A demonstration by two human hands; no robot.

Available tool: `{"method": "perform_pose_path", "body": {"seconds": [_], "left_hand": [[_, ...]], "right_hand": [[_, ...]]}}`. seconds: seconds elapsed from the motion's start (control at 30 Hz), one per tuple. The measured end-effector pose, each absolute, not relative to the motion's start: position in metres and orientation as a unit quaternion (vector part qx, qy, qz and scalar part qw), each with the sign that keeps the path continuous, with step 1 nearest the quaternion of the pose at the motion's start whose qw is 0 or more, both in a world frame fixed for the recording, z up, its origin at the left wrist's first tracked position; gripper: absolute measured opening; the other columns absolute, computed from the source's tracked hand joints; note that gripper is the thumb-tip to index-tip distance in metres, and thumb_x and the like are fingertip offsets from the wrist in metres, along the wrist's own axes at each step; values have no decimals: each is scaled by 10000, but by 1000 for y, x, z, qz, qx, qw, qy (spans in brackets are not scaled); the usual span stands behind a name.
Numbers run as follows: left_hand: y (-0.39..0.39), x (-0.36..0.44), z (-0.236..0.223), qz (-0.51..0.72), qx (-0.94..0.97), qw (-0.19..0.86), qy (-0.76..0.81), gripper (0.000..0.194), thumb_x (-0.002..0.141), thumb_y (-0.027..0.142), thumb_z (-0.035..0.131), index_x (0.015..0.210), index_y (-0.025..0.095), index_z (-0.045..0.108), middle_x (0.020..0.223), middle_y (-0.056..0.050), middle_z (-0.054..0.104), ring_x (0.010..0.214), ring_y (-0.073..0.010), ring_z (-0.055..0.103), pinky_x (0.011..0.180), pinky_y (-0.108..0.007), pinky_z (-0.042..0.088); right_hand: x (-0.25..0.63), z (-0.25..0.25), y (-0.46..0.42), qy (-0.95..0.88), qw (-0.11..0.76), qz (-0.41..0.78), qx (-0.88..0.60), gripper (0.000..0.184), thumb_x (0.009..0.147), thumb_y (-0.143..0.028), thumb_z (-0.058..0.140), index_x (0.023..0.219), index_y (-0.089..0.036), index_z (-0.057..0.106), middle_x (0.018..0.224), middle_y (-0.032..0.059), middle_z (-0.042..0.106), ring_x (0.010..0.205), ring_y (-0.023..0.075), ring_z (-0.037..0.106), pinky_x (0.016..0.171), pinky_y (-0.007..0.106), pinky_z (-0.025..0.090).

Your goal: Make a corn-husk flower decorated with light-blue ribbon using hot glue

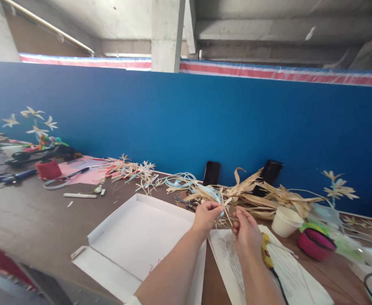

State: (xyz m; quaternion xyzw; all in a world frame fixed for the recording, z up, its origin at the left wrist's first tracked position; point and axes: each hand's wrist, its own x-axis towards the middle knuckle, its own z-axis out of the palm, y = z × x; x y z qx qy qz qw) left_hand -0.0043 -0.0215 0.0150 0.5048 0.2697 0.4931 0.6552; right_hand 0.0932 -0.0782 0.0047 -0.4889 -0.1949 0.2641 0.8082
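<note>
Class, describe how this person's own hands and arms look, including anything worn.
The left hand and right hand are gloveless, with no watch or bracelet visible. Both forearms are bare; a sliver of whitish cloth, probably a sleeve, shows at the bottom edge.

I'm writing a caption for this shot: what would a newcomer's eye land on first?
Probably the broad blue partition behind the table. Next, the open white box left of centre, then the two hands meeting over dried husks, the left pinching a pale strip, the right close beside it.
</note>
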Motion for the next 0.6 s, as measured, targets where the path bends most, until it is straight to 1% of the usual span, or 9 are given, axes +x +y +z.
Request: {"method": "perform_pose_path", "body": {"seconds": [0.17, 0.27, 0.37, 0.4, 0.47, 0.53, 0.6], "left_hand": [[-18, -6, 15, 491, 495, 668, 261, 301, 575, 375, 723, 720, 116, 671, 603, -5, 589, 510, -67, 430, 512, -206, 334], [-18, -8, 16, 489, 493, 667, 271, 310, 569, 389, 717, 711, 119, 664, 579, 1, 569, 489, -61, 402, 488, -205, 315], [-18, -9, 16, 484, 493, 671, 270, 319, 573, 397, 709, 728, 121, 666, 591, 2, 567, 486, -57, 394, 487, -205, 313], [-18, -9, 16, 487, 493, 670, 267, 320, 570, 401, 711, 721, 123, 664, 585, 6, 560, 481, -55, 386, 482, -205, 307], [-18, -8, 15, 490, 493, 670, 260, 310, 576, 399, 708, 713, 126, 661, 579, 11, 553, 481, -54, 382, 482, -205, 304], [-19, -7, 14, 489, 491, 675, 254, 295, 580, 386, 706, 708, 125, 656, 579, 14, 551, 480, -53, 383, 486, -205, 306], [-18, -7, 14, 487, 488, 679, 250, 284, 583, 373, 705, 711, 125, 654, 577, 16, 550, 476, -52, 384, 487, -207, 305]], "right_hand": [[92, 12, -80, -214, 817, 233, -482, 352, 602, -300, 715, 920, -184, 620, 701, -21, 596, 453, 45, 414, 361, 154, 284], [92, 34, -91, -242, 824, 206, -470, 318, 619, -299, 702, 904, -187, 620, 688, -27, 578, 456, 40, 404, 374, 153, 296], [94, 60, -107, -278, 801, 196, -492, 267, 612, -302, 704, 844, -191, 631, 667, -30, 566, 450, 37, 399, 365, 150, 285], [96, 66, -113, -292, 783, 194, -513, 266, 613, -308, 702, 845, -195, 639, 685, -22, 580, 449, 38, 402, 360, 152, 279], [102, 72, -124, -325, 719, 192, -583, 248, 612, -327, 697, 813, -188, 657, 637, -15, 583, 415, 42, 391, 346, 167, 268], [111, 70, -133, -357, 632, 184, -663, 229, 611, -352, 688, 765, -183, 673, 553, -16, 569, 385, 62, 397, 342, 192, 272], [121, 62, -141, -398, 530, 166, -730, 192, 603, -356, 688, 692, -186, 681, 498, -11, 568, 387, 92, 437, 362, 218, 293]]}}
